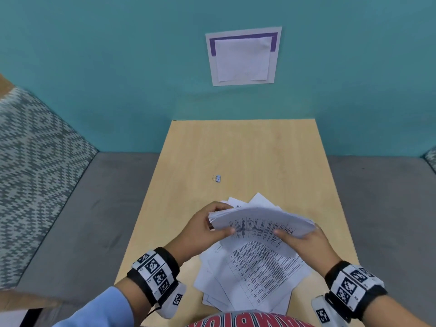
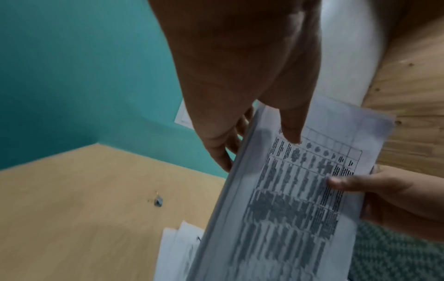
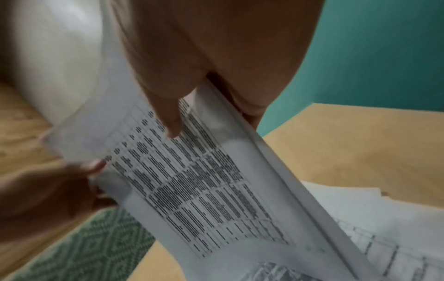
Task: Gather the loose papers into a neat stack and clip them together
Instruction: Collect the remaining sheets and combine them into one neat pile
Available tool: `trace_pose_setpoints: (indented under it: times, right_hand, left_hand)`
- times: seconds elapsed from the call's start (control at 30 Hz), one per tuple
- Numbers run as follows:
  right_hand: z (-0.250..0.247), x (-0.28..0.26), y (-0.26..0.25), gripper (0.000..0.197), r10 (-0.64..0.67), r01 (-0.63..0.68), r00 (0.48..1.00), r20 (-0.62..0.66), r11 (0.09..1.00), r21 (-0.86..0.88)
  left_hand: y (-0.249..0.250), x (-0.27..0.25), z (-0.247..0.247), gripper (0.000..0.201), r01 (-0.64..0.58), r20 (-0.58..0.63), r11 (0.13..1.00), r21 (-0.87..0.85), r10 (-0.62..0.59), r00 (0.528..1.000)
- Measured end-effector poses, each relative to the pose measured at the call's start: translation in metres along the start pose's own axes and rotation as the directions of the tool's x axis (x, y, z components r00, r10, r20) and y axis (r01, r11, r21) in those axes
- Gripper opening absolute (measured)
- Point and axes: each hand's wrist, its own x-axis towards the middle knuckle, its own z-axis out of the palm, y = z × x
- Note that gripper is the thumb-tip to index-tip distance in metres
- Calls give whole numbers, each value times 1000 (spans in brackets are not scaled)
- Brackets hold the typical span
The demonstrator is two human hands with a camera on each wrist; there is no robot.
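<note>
- Head view: teal wall (image 1: 94, 67) fills the back, a white sheet with a purple band (image 1: 243, 56) stuck on it.
- Grey floor (image 1: 99, 208) on both sides; patterned green-white fabric (image 1: 30, 166) at far left.
- Light wood counter (image 1: 247, 149) runs from the wall toward the person.
- Loose papers (image 1: 250, 274) fanned out untidily on the near part of the counter, printed tables face up, a few corners poking out behind the hands.
- Stack of papers (image 1: 262, 223) held up above the loose ones, bowed, printed side toward the person, lifted clear of the counter.
- Left hand (image 1: 203, 230) grips the stack's left end, thumb on the printed face, fingers wrapped behind.
- Right hand (image 1: 304, 241) grips the right end the same way, thumb on front, fingers behind.
- Both wrists carry black bands with black-white marker tags (image 1: 154, 270).
- Binder clip (image 1: 217, 178), small, lying alone mid-counter, well apart from hands and papers; also seen blurred in the left wrist view (image 2: 158, 201).
- Wrist views blurred; stack edges look roughly aligned on one side.
</note>
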Motion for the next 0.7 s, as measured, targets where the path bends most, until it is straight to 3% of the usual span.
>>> trace_pose_setpoints:
  times: [0.1, 0.13, 0.23, 0.33, 0.4, 0.5, 0.57, 0.63, 0.7]
  right_hand:
    - [-3, 1, 3, 14, 24, -24, 999, -44, 1000, -6]
    - [-3, 0, 1, 13, 6, -7, 999, -40, 1000, -8]
    - [0, -5, -12, 14, -99, 98, 995, -13, 991, -91]
    - [6, -11, -27, 15, -274, 291, 956, 108, 933, -212]
    - [9, -14, -38, 17, -336, 378, 921, 196, 891, -251]
    - [-10, -13, -47, 17, -279, 319, 940, 197, 923, -217]
    - [-39, -7, -40, 28, -240, 251, 968, 76, 920, -301]
    - [-67, -1, -26, 42, -194, 140, 970, -146, 938, -316]
    - [-83, 3, -14, 53, -75, 80, 965, -251, 997, 8]
  left_hand:
    - [15, 0, -9, 45, -98, -83, 965, 245, 122, 989]
    - [26, -3, -12, 42, -150, -79, 912, 381, 193, 978]
    - [63, -9, -10, 42, -279, 50, 639, 717, 352, 935]
    - [81, -10, 5, 46, -307, 222, 408, 860, 242, 944]
    - [81, -7, 13, 25, -298, 252, 363, 883, 170, 953]
    - [77, -4, 11, 18, -217, 193, 463, 859, 99, 976]
    - [68, -2, -3, 27, -132, 123, 659, 740, 61, 991]
    - [56, -1, -21, 43, -23, 41, 859, 511, 3, 999]
    - [48, 1, -34, 36, 44, -28, 968, 245, -38, 999]
